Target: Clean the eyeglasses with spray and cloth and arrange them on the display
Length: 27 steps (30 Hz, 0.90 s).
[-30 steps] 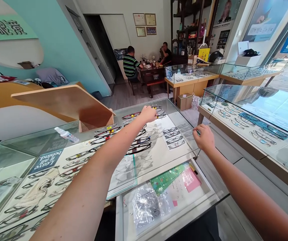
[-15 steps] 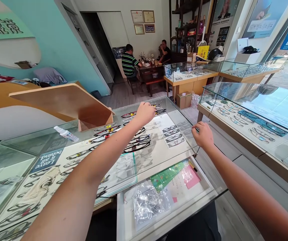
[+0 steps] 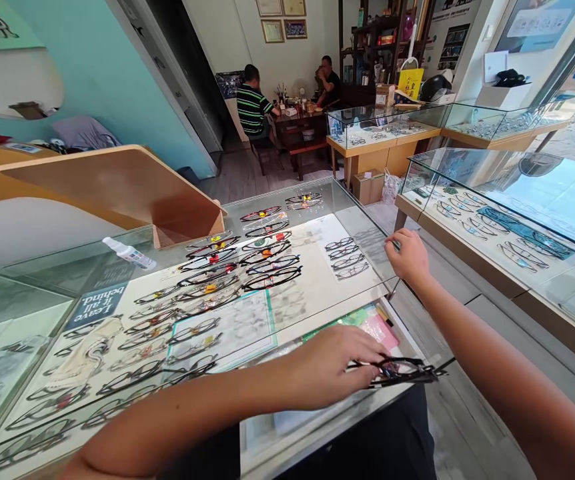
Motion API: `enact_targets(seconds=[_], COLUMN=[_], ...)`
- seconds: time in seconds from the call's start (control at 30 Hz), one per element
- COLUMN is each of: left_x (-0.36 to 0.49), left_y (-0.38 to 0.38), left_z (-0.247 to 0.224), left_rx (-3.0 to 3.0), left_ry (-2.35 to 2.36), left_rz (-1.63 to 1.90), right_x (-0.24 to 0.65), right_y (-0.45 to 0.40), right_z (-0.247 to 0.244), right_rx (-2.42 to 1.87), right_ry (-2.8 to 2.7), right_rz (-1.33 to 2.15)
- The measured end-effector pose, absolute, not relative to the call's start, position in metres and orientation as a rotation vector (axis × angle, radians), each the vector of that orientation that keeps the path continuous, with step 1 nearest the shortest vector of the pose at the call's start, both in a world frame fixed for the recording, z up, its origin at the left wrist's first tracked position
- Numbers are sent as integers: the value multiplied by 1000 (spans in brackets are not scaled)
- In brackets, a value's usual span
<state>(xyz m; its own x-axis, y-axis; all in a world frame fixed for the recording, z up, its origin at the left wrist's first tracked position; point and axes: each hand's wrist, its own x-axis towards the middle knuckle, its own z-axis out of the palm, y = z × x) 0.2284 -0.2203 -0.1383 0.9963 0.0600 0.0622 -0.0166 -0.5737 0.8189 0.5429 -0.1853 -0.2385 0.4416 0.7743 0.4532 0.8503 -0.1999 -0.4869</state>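
My left hand (image 3: 342, 367) is closed on dark-framed eyeglasses (image 3: 402, 371) above the open drawer (image 3: 287, 437); how many frames it holds is unclear. My right hand (image 3: 407, 255) is closed at the right edge of the glass counter, with a small dark item, too small to name, at its fingertips. Rows of eyeglasses (image 3: 272, 278) lie on the counter to the left and ahead. Four-frame-like stacked glasses (image 3: 346, 257) rest on a white sheet nearer my right hand. Inside the drawer, a pink paper (image 3: 385, 333) shows beyond my left hand.
A spray bottle (image 3: 130, 253) lies at the counter's left, beside a wooden stand (image 3: 187, 223). Another glass display case (image 3: 507, 230) stands to the right. Two people sit at a far table (image 3: 302, 121).
My left hand has come back from the counter's far end to above the drawer and now holds eyeglasses. My right hand stays near the counter edge. The view has shifted slightly.
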Motion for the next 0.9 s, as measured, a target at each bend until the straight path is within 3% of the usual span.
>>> enact_targets(seconds=[0.13,0.27,0.5,0.9], left_x=[231,238,281,377], left_y=[-221,-169,-44,93], left_z=[-227,-286,-306,-336], left_rx=[2259,2426,2530,2560], left_ry=[175,475,1123,1327], left_rz=[113,159,348,321], right_x=[543,542,539,534], right_y=[-185,-185,-186,-185], right_z=[-238,-237,-234,-233], right_rx=[-1996,-2004,-2013,-1978], right_ry=[-1363,-1360,-1348,-1338], right_rz=[-128,-129,-114,-132])
